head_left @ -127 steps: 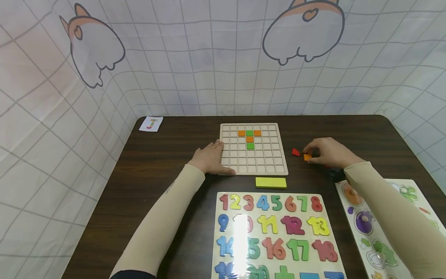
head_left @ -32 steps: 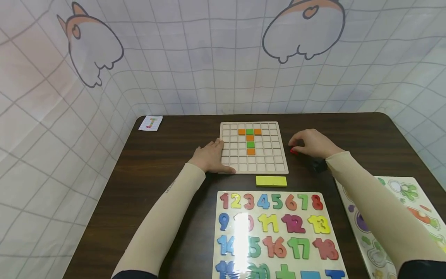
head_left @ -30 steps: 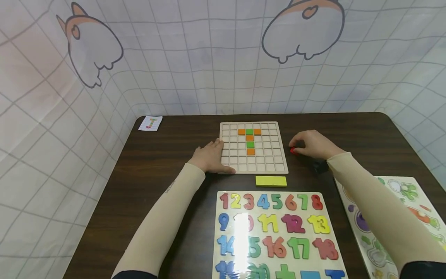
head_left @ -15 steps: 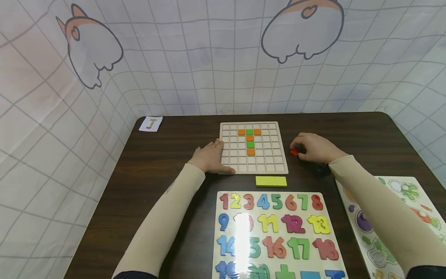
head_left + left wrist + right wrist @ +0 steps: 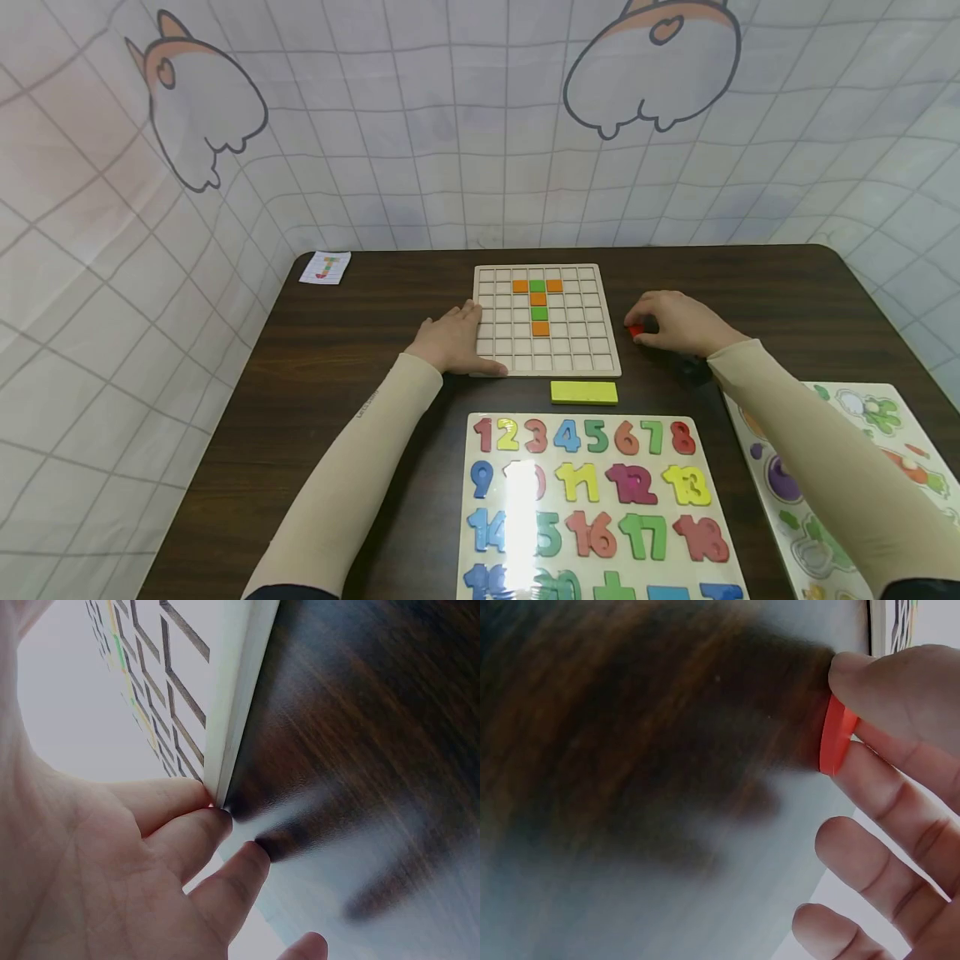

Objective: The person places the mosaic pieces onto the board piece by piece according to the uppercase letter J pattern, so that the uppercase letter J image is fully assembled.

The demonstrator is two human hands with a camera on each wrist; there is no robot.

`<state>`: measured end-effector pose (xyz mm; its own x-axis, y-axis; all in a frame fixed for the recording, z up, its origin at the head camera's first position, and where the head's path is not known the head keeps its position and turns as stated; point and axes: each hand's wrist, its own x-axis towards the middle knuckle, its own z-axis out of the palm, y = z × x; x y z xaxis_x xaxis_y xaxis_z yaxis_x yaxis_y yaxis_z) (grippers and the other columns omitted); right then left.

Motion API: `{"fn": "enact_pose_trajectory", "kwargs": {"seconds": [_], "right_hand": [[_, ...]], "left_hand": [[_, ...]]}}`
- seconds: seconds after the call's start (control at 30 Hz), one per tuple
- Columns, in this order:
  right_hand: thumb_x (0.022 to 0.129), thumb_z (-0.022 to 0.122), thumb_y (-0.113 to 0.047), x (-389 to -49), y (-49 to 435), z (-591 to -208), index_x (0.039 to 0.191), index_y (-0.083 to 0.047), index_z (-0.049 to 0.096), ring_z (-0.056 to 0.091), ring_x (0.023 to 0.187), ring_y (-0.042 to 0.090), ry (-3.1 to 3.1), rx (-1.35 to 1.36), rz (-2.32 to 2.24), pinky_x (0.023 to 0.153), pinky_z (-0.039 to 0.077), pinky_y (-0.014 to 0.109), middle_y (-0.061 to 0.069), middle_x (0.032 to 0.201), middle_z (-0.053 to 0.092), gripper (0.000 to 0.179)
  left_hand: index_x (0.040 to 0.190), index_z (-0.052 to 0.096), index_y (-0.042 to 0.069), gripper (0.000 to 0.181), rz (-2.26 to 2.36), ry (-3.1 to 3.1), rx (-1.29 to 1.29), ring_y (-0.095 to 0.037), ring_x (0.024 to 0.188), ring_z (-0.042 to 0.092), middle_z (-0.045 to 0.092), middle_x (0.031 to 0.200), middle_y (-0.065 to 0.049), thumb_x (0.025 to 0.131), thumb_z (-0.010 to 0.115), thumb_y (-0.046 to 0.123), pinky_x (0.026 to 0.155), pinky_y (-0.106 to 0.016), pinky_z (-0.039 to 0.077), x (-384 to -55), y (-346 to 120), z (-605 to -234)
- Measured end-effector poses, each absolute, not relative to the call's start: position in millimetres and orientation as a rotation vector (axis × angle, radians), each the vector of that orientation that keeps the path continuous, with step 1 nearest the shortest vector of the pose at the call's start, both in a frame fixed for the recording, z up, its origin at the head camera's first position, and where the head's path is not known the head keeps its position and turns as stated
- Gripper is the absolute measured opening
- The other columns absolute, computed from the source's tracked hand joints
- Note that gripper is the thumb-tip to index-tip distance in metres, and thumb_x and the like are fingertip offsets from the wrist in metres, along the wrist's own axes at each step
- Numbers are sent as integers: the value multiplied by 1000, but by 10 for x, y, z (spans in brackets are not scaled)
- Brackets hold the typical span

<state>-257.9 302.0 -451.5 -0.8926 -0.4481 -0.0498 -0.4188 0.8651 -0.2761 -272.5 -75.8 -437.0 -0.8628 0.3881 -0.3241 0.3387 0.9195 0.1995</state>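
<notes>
My left hand (image 5: 452, 340) rests at the left edge of a pale wooden grid board (image 5: 581, 350), its fingers extended. In the left wrist view, fingertips (image 5: 210, 825) meet the board's side edge. Orange squares (image 5: 540, 329) and green squares (image 5: 538, 314) sit in the grid, a row of three on top and a column running down from its middle. Right of the board, my right hand (image 5: 681, 322) pinches a small flat red piece (image 5: 635, 331) at the tabletop. The right wrist view shows the red piece (image 5: 837, 739) on edge between thumb and fingers.
A yellow block (image 5: 583, 392) lies just below the grid board. Nearer stands a number puzzle board (image 5: 592, 422), with a vegetable puzzle board (image 5: 787, 533) at right under the forearm. A small pattern card (image 5: 325, 267) lies at the table's back left corner.
Since the earliest frame, an orange square has joined the bottom of the column, and my right hand has gone from an orange piece to the red one. The left hand stays put.
</notes>
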Motion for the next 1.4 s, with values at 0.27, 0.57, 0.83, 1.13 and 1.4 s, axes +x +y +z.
{"fn": "enact_pose_trajectory", "kwargs": {"seconds": [0.27, 0.57, 0.83, 1.13, 1.4], "right_hand": [[89, 81, -17, -2587, 2927, -4519, 110, -9, 79, 68, 105, 32, 2980, -671, -373, 95, 55, 55, 11, 113, 73, 22], [87, 83, -23, -2638, 2529, -4488, 108, -10, 80, 63, 103, 30, 2986, -685, -417, 100, 51, 55, 10, 114, 75, 25], [88, 83, -25, -2678, 2129, -4476, 105, -13, 82, 64, 107, 29, 2969, -784, -420, 104, 48, 53, 6, 113, 77, 21], [87, 85, -25, -2676, 1830, -4491, 101, -14, 82, 67, 95, 22, 2919, -1097, -412, 99, 53, 48, 0, 98, 76, 18], [89, 84, -26, -2693, 1700, -4468, 100, -15, 82, 66, 91, 20, 2892, -1139, -381, 98, 53, 46, -1, 95, 74, 16]], "left_hand": [[166, 23, 9, 122, 192, 2718, 531, -33, 161, 27, 21, 175, -12, 78, 75, 75, 124, -67, 27, -2725, -769, -4381], [166, 22, 9, 123, 196, 2713, 536, -34, 161, 27, 21, 175, -12, 77, 75, 75, 124, -67, 27, -2730, -778, -4367], [167, 21, 9, 122, 180, 2723, 545, -33, 161, 27, 21, 175, -11, 78, 74, 76, 124, -67, 27, -2738, -775, -4388], [166, 22, 9, 121, 165, 2728, 541, -33, 161, 27, 22, 175, -10, 79, 73, 76, 124, -67, 28, -2740, -761, -4394], [166, 23, 9, 122, 173, 2723, 537, -33, 160, 28, 23, 174, -11, 78, 73, 76, 124, -68, 28, -2746, -768, -4389]]}}
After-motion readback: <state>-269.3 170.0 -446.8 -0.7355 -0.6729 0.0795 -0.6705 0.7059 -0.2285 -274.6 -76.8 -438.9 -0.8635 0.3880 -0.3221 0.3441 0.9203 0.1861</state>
